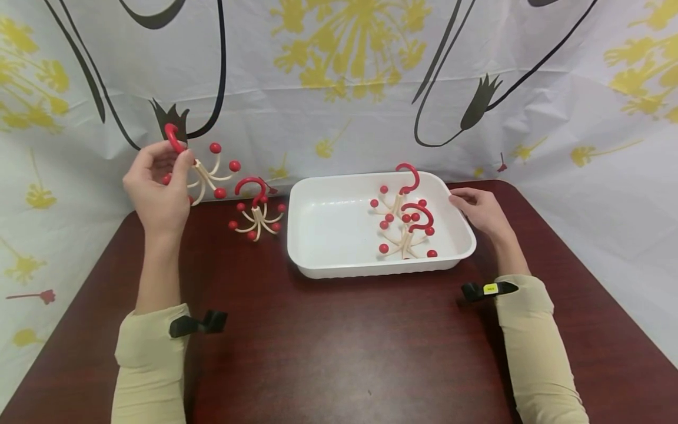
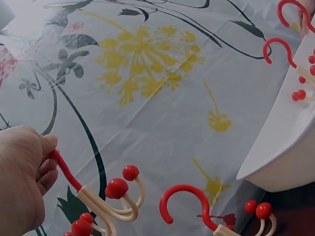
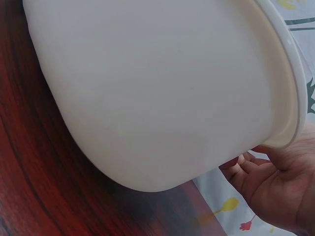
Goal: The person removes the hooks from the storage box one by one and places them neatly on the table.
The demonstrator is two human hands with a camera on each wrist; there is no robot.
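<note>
My left hand pinches the red hook of a multi-arm hanger, raised above the back left of the table. Its cream arms end in red balls, and the left wrist view also shows this hanger. Just right of it, a second hanger stands on the table, hook upward. Two more hangers, one behind the other, sit in the right half of a white tray. My right hand grips the tray's right rim; in the right wrist view the fingers are partly hidden behind the tray wall.
The dark reddish-brown table bears the tray near its back edge. Behind it hangs a white sheet with yellow and dark plant prints. A black strap is on each sleeve.
</note>
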